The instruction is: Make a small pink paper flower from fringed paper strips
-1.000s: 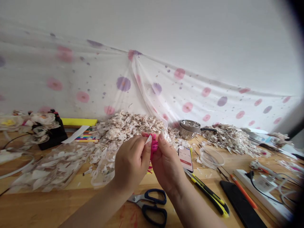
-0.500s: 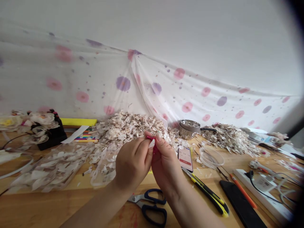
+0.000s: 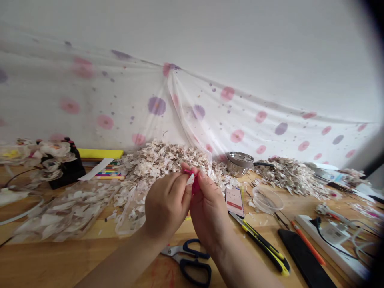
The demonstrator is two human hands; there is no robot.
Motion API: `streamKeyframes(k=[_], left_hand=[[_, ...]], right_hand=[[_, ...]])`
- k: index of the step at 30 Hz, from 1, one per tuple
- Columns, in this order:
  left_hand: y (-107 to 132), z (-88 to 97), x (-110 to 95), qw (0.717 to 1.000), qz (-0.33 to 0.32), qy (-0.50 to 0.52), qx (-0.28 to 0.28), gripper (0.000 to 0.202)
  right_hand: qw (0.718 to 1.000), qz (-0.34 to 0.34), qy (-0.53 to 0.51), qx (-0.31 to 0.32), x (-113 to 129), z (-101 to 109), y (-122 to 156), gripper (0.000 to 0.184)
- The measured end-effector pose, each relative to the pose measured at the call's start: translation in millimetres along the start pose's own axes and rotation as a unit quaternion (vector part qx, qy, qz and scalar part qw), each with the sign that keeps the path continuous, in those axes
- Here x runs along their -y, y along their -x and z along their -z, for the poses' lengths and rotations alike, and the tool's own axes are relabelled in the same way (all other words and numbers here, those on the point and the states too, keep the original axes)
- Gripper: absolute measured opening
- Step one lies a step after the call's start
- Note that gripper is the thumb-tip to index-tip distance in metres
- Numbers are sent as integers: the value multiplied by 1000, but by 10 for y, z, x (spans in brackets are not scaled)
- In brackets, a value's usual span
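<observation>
My left hand [image 3: 166, 208] and my right hand [image 3: 208, 212] meet above the wooden table, their fingertips pinching a small magenta bundle [image 3: 195, 185], perhaps thread or thin strips. The fingers hide most of it, so its exact form is unclear. Behind my fingertips rises a large heap of pale, papery petal-like pieces [image 3: 159, 162]. A translucent sheet holding similar pieces [image 3: 69, 214] lies just left of my left hand. Black-handled scissors [image 3: 192, 260] lie below my wrists.
A phone with a lit screen [image 3: 234, 201] and a yellow-black utility knife [image 3: 261, 248] lie right of my right hand. Further right are a steel pot [image 3: 238, 164], a clear dish [image 3: 267, 200], a second heap [image 3: 291, 178], a black slab [image 3: 303, 256] and a power strip [image 3: 330, 240].
My fingertips have closed in around the magenta bundle, leaving less of it visible than a second ago. Both hands have shifted slightly; the table items stay in place.
</observation>
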State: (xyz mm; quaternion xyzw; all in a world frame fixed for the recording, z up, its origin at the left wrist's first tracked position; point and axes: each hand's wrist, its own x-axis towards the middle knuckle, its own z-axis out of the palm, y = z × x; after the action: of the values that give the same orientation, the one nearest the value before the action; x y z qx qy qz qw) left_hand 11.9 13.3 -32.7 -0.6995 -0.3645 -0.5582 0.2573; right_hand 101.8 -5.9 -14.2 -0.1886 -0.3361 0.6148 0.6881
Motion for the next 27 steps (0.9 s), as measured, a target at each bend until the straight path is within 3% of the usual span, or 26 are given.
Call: streamKeyframes(k=[5,13,16,21,24,27], left_hand=[[-8,-1,37,999,-29,-32,-14,12],[7,-20,85,986,-137,-85,-49,11],[4,-33,74,991,-110,-65,-42,8],[-5,-40,8,1000,5,19,9,15],[-32,-6,26,1000,-7,22,3,13],[-96,61,119,999,-46,22,-15,12]], right_hand=[[1000,11,3,-21,-18,18,-22,31],[997,-29,42,-58,27,12,-44,26],[997,-24,52,-58,38,18,-42,22],[997,-1,61,-42,30,30,-27,20],[996,20,76,-31,32,39,-41,22],[991,83,102,-39,63,70,-95,21]])
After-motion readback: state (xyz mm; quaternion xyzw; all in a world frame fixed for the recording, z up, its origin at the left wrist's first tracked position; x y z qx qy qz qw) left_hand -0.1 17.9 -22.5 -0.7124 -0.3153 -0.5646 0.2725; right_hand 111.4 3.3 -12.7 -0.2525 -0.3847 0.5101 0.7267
